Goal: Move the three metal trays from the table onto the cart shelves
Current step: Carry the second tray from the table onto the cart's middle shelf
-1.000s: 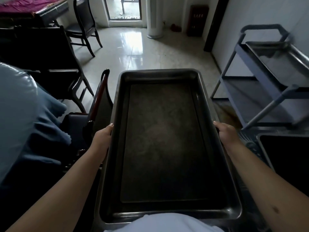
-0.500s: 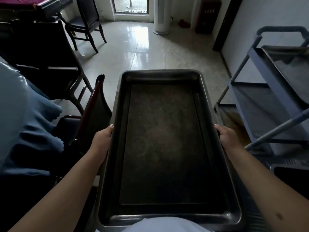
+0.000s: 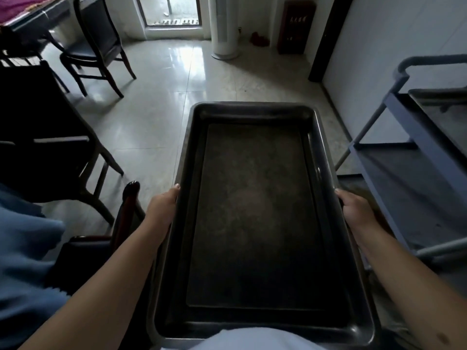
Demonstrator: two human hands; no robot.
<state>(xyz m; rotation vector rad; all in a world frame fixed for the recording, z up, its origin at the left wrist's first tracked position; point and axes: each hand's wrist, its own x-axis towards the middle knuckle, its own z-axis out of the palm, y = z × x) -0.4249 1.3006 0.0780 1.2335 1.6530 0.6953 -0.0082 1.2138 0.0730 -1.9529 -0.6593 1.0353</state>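
Note:
I hold a long dark metal tray (image 3: pixel 255 223) level in front of my body, lengthwise away from me. My left hand (image 3: pixel 161 205) grips its left rim and my right hand (image 3: pixel 353 210) grips its right rim, thumbs on top. The tray is empty. The grey cart (image 3: pixel 414 137) stands at the right, with a second metal tray (image 3: pixel 444 107) lying on its top shelf. A bare lower shelf (image 3: pixel 404 183) shows below it. The held tray is left of the cart and apart from it.
A dark wooden chair (image 3: pixel 126 218) stands close at my left, beside blue cloth (image 3: pixel 22 261). More chairs (image 3: pixel 98 44) and a dark table (image 3: pixel 38 127) fill the left side. Tiled floor (image 3: pixel 161 117) lies ahead; a white column unit (image 3: pixel 225 26) stands at the back.
The view has swung left and forward: the cart has slid toward the right edge, and the tray at the lower right has left the view. Both hands keep the same grip on the tray.

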